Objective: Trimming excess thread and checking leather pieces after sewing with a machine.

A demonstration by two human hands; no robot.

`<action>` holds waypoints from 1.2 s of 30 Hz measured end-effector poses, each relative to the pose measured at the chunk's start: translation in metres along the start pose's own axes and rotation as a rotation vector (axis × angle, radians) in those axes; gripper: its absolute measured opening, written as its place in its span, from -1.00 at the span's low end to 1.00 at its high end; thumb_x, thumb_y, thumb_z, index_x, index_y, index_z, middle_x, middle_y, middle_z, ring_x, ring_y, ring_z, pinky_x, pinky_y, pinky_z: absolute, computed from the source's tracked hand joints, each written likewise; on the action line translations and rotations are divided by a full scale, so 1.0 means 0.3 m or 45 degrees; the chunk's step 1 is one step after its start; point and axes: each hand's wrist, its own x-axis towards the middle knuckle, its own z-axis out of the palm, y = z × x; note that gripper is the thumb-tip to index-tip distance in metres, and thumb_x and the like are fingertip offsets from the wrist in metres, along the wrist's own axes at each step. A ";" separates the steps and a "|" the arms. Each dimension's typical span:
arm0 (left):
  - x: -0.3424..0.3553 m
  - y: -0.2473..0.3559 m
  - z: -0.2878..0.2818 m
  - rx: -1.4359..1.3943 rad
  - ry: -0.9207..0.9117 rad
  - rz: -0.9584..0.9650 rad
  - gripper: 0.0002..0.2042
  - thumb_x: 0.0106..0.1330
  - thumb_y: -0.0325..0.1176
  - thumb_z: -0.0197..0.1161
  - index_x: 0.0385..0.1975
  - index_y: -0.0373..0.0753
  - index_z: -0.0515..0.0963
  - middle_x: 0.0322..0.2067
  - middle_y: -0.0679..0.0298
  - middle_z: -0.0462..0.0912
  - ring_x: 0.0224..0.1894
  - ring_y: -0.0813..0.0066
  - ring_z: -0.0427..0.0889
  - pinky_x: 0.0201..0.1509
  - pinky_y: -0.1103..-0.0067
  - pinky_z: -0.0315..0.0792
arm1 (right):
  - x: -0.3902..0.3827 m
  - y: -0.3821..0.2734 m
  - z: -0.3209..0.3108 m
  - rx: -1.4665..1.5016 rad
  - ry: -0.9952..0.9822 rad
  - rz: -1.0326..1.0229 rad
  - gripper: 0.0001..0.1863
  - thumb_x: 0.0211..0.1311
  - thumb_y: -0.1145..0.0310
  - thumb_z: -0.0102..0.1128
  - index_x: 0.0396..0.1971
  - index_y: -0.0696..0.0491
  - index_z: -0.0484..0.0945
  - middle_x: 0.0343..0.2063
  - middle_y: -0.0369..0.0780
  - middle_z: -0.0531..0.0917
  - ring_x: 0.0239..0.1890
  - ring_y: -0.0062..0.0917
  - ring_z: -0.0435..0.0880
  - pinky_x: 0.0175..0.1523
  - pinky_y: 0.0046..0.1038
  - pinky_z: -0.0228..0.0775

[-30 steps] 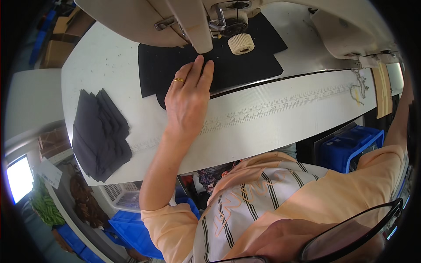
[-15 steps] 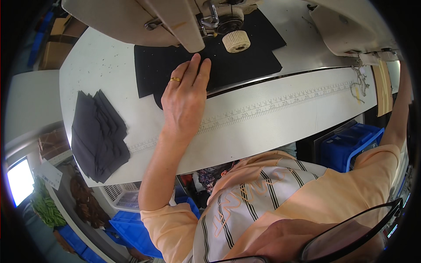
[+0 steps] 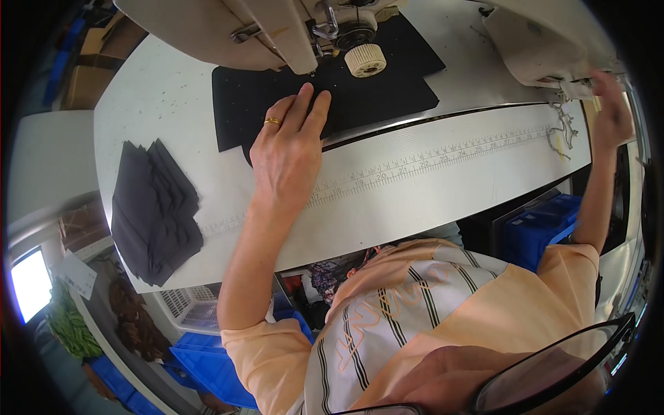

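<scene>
Flat on a black fabric piece (image 3: 394, 97), my left hand (image 3: 287, 152) lies with its fingers stretched out and a little apart, a gold ring on one of them. Its fingertips rest just in front of the needle area of a sewing machine (image 3: 277, 31). The fabric runs under the machine head, beneath a cream ribbed knob (image 3: 365, 61). At the far right, my right hand (image 3: 614, 114) is raised beside the right end of the machine. Its fingers are partly hidden and blurred, and I cannot make out anything in them.
A stack of dark grey fabric pieces (image 3: 153, 214) lies on the left of the white table (image 3: 429, 200). A printed ruler strip (image 3: 415, 166) crosses the table to a small chain (image 3: 564, 128). Blue bins (image 3: 539, 232) and a white basket (image 3: 197, 308) stand below the edge.
My right hand has come into view at the far right, its arm lifted inward beside the machine. My left hand stays on the black fabric. The view has shifted slightly.
</scene>
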 end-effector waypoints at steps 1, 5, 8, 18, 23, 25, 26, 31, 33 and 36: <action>0.009 0.003 0.003 -0.013 0.012 0.013 -0.61 -0.10 -0.61 0.24 -0.17 -0.24 0.60 -0.13 0.23 0.63 -0.09 0.38 0.55 -0.07 0.57 0.50 | -0.057 -0.036 0.070 -0.282 -0.269 -0.359 -0.85 0.15 0.62 0.15 -0.28 0.15 0.60 -0.45 -0.30 0.67 -0.51 -0.57 0.53 -0.32 -0.64 0.42; 0.006 0.003 0.008 -0.012 -0.014 0.008 -0.59 -0.11 -0.60 0.25 -0.15 -0.24 0.59 -0.10 0.24 0.62 -0.08 0.37 0.54 -0.05 0.57 0.49 | -0.128 -0.094 0.349 0.106 -0.719 0.018 -0.64 0.05 0.70 0.10 -0.14 0.06 0.60 -0.29 -0.24 0.70 -0.41 -0.56 0.64 -0.26 -0.61 0.46; 0.007 -0.001 0.014 -0.010 -0.009 0.006 -0.57 -0.13 -0.61 0.25 -0.14 -0.24 0.58 -0.09 0.23 0.61 -0.07 0.36 0.54 -0.05 0.56 0.49 | -0.132 -0.072 0.384 0.251 -0.657 0.359 -0.57 -0.01 0.75 0.04 -0.11 0.07 0.59 -0.28 -0.21 0.70 -0.30 -0.55 0.68 -0.17 -0.60 0.50; 0.013 -0.017 0.017 -0.056 -0.035 -0.054 -0.48 -0.22 -0.61 0.33 -0.09 -0.21 0.56 -0.03 0.22 0.58 -0.01 0.33 0.52 0.00 0.52 0.48 | -0.126 -0.082 0.391 0.213 -0.620 0.347 -0.67 0.09 0.66 0.06 -0.12 0.12 0.59 -0.32 -0.22 0.68 -0.31 -0.59 0.63 -0.16 -0.60 0.45; 0.012 -0.016 0.013 -0.061 -0.108 -0.111 -0.45 -0.10 -0.55 0.33 0.02 -0.13 0.52 0.03 0.31 0.56 0.03 0.34 0.50 0.07 0.51 0.43 | -0.133 -0.074 0.392 0.247 -0.576 0.331 -0.76 0.17 0.56 0.15 -0.15 0.13 0.61 -0.35 -0.23 0.68 -0.37 -0.63 0.60 -0.21 -0.62 0.41; 0.013 -0.018 0.014 -0.054 -0.115 -0.108 -0.45 -0.09 -0.54 0.33 0.04 -0.12 0.51 0.04 0.31 0.55 0.04 0.33 0.49 0.08 0.51 0.43 | -0.137 -0.081 0.389 0.234 -0.597 0.323 -0.57 0.01 0.75 0.01 -0.10 0.10 0.59 -0.26 -0.20 0.70 -0.22 -0.53 0.69 -0.10 -0.59 0.50; 0.014 -0.018 0.014 -0.066 -0.113 -0.107 -0.45 -0.08 -0.54 0.33 0.05 -0.12 0.50 0.04 0.32 0.55 0.04 0.33 0.49 0.08 0.50 0.43 | -0.136 -0.085 0.387 0.234 -0.595 0.322 -0.57 0.01 0.75 0.01 -0.10 0.10 0.59 -0.26 -0.20 0.70 -0.22 -0.53 0.69 -0.10 -0.59 0.50; 0.009 -0.014 0.020 -0.060 -0.118 -0.109 -0.44 -0.05 -0.53 0.32 0.07 -0.12 0.48 0.05 0.31 0.54 0.06 0.32 0.49 0.10 0.49 0.42 | -0.143 -0.081 0.384 0.178 -0.593 0.388 -0.59 0.03 0.72 0.02 -0.11 0.07 0.59 -0.27 -0.21 0.70 -0.18 -0.53 0.69 -0.11 -0.57 0.48; 0.006 -0.014 0.022 -0.112 -0.085 -0.115 -0.47 -0.05 -0.54 0.33 0.03 -0.14 0.51 0.03 0.31 0.56 0.06 0.32 0.51 0.09 0.49 0.43 | -0.140 -0.086 0.374 0.179 -0.595 0.391 -0.60 0.04 0.71 0.02 -0.12 0.06 0.60 -0.27 -0.21 0.70 -0.18 -0.53 0.69 -0.11 -0.57 0.48; -0.005 -0.024 0.018 -0.048 -0.024 -0.041 -0.55 -0.01 -0.54 0.27 -0.02 -0.20 0.54 0.00 0.28 0.58 0.04 0.31 0.54 0.07 0.49 0.45 | -0.134 -0.083 0.385 0.177 -0.605 0.405 -0.60 0.04 0.69 0.03 -0.12 0.05 0.60 -0.26 -0.22 0.70 -0.18 -0.54 0.69 -0.11 -0.57 0.48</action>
